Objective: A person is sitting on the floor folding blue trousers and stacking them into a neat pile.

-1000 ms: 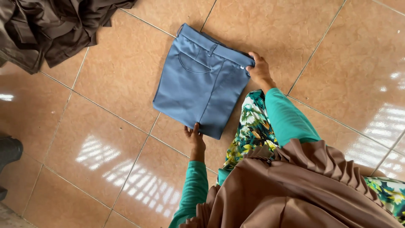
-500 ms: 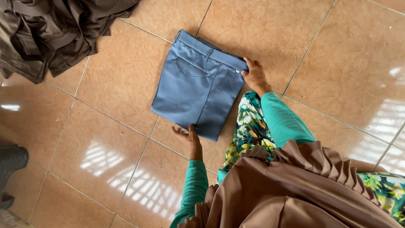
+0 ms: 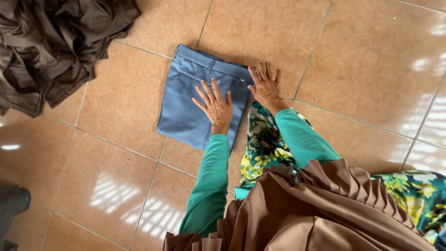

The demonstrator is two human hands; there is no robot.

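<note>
Bright, sharp daylight — window glare patches on the glossy floor tiles (image 3: 139, 204).

Brown cloth heap (image 3: 55, 46) on glossy tiled floor (image 3: 371, 60).

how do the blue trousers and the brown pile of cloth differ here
The folded blue trousers lie flat in a neat rectangle; the brown cloth pile is crumpled in loose folds. The trousers sit under the left hand, with the right hand at their edge; the pile lies apart at the upper left, untouched. The trousers look matte, the pile slightly shiny. Both rest on the tiled floor.
</note>
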